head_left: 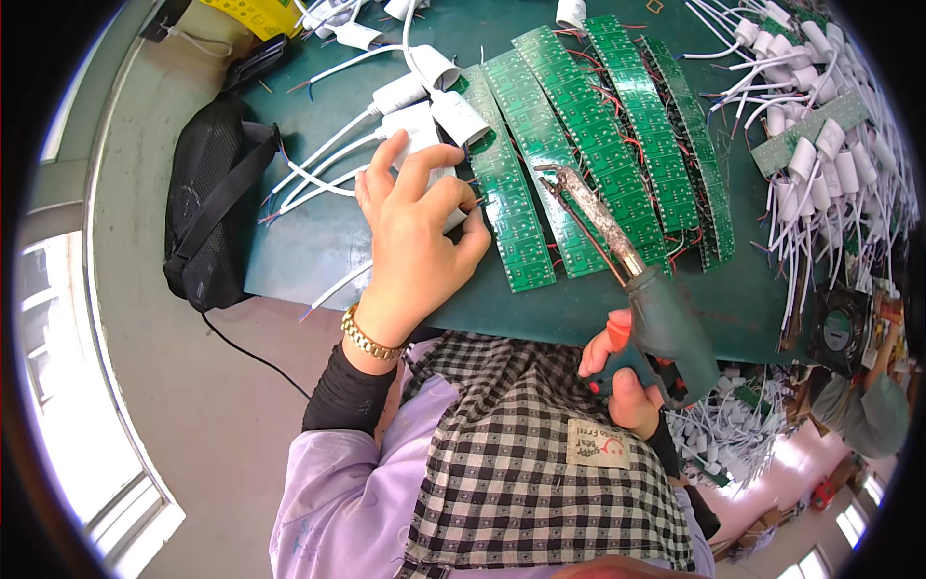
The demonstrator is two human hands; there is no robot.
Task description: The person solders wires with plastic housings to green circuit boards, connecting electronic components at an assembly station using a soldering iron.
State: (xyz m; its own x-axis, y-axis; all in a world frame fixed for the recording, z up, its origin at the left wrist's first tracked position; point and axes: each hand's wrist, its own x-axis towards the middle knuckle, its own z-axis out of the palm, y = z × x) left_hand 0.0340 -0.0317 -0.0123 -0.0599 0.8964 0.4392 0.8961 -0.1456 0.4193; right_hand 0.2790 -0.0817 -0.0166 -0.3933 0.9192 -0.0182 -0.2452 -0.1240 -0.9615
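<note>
Five green circuit strips, one soldering gun held over them

We see the strips laid side by side on the dark green bench, long edges nearly parallel and running away from the person. Such an order, we judge, keeps each row of small boards easy to reach with either hand. Red and black wires show in the gaps between several strips.

To the left lie white cylinders with white cables, most of whose loose ends fan out toward the bench's left side. Their placing seems meant to keep them close to the left hand, while a far larger heap of similar pieces sits apart on the right. A black mesh bag rests at the left edge.

The left hand hovers at the leftmost strip's near-left edge, among the cylinders. We find it partly closed: thumb and forefinger curl toward each other in a ring, and the other fingers are bent and spread. Whether a wire sits in that pinch we cannot tell, for the fingers cover it.

The right hand is wrapped around the gun's handle, near its orange-red trigger. We see the metal barrel slant up and left above the strips; holding it from below the rows probably keeps the wrist clear of the boards. We cannot tell whether the bent tip touches one.
</note>
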